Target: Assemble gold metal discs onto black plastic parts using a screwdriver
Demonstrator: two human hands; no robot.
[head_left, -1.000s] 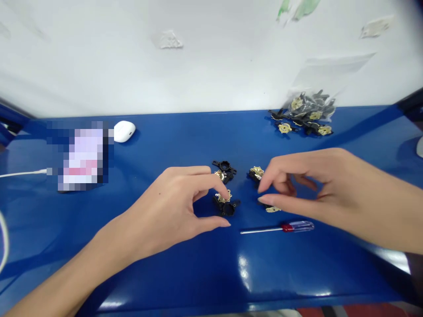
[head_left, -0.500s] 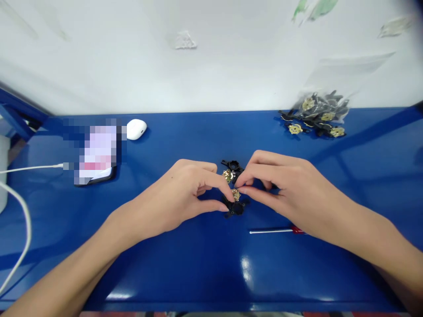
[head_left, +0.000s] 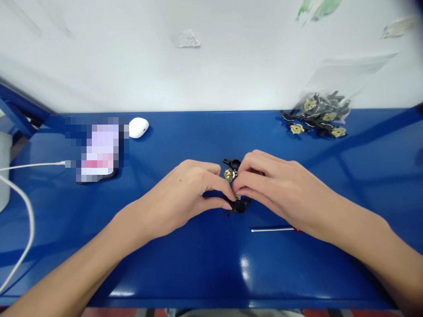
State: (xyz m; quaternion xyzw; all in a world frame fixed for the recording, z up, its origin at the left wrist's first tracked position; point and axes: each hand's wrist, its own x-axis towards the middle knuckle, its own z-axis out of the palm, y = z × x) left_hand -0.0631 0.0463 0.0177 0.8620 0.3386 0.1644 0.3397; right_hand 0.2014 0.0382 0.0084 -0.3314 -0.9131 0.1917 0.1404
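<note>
Between my hands, a black part [head_left: 239, 206] with a small gold piece [head_left: 238, 197] at its upper edge is low over the blue table. My left hand [head_left: 188, 198] pinches this black part at its left side with thumb and index finger. The fingertips of my right hand [head_left: 280, 185] are pressed together at the gold piece, covering most of it; what they grip is too small to make out. Just behind lie another gold disc [head_left: 230, 174] and a second black part [head_left: 232, 164], partly hidden by my right fingers.
A screwdriver [head_left: 272, 229] with a red handle lies beside my right forearm. Black and gold parts [head_left: 317, 121] in and around a clear bag are at the back right. A phone [head_left: 101, 152] on a cable and a white earphone case [head_left: 138, 127] sit at the left.
My right fingers have closed in over the gold piece and now hide more of it. My left hand keeps its pinch; the whole view has shifted slightly.
</note>
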